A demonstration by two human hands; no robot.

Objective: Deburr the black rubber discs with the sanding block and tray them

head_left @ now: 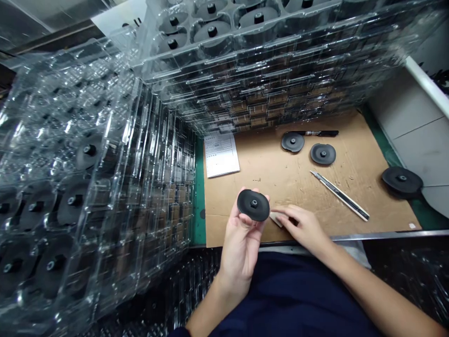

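My left hand [240, 243] holds a black round disc [253, 204] with a small metal hub, its fingers curled round the rim just above the near edge of the brown cardboard sheet [280, 187]. Just to its right my right hand [304, 227] rests palm down on the cardboard. Its fingertips press on a small pale piece [276, 217] that I cannot name.
Two more black discs [292, 142] [323, 154] lie on the far cardboard by a black marker [321, 133]. A utility knife [339, 195] lies right of centre. Another disc [401, 180] sits at the right edge. Stacked clear trays [87, 178] [263, 70] holding discs wall in the left and back. A paper slip [220, 153] lies by them.
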